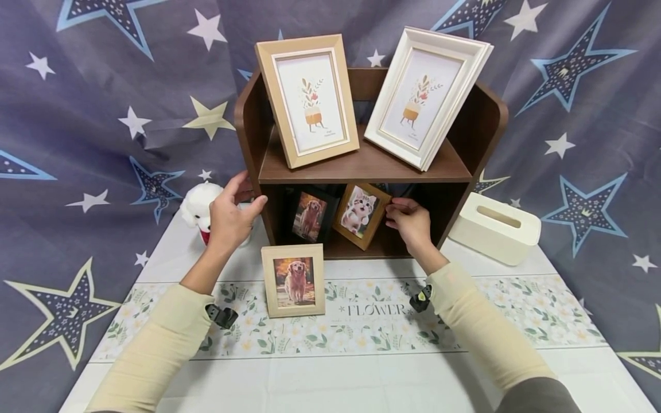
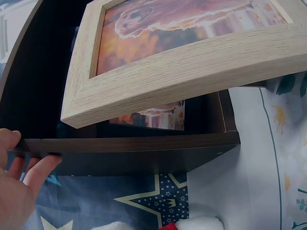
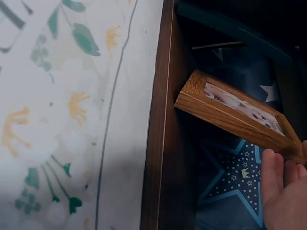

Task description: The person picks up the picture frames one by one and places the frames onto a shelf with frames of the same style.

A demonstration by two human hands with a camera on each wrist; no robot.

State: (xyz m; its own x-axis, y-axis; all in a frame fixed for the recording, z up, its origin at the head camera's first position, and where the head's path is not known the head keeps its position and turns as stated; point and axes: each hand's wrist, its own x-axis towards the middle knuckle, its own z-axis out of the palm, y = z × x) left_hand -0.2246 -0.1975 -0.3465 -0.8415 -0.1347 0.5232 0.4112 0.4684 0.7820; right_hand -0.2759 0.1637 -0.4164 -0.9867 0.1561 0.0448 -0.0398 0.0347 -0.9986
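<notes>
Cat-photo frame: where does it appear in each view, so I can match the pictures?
Head: the cat-photo frame is near the centre, in the lower compartment, by the right hand.
Left wrist: not visible.
Right wrist: right of centre, slanting down to the fingers at the right edge.
Shared landmark: the brown shelf, in all three.

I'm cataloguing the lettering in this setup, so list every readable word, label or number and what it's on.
"FLOWER": printed on the tablecloth.
Faint line beneath "FLOWER": too small to read.
Caption low on the large tan-framed picture: too small to read.
Caption low on the large white-framed picture: too small to read.
</notes>
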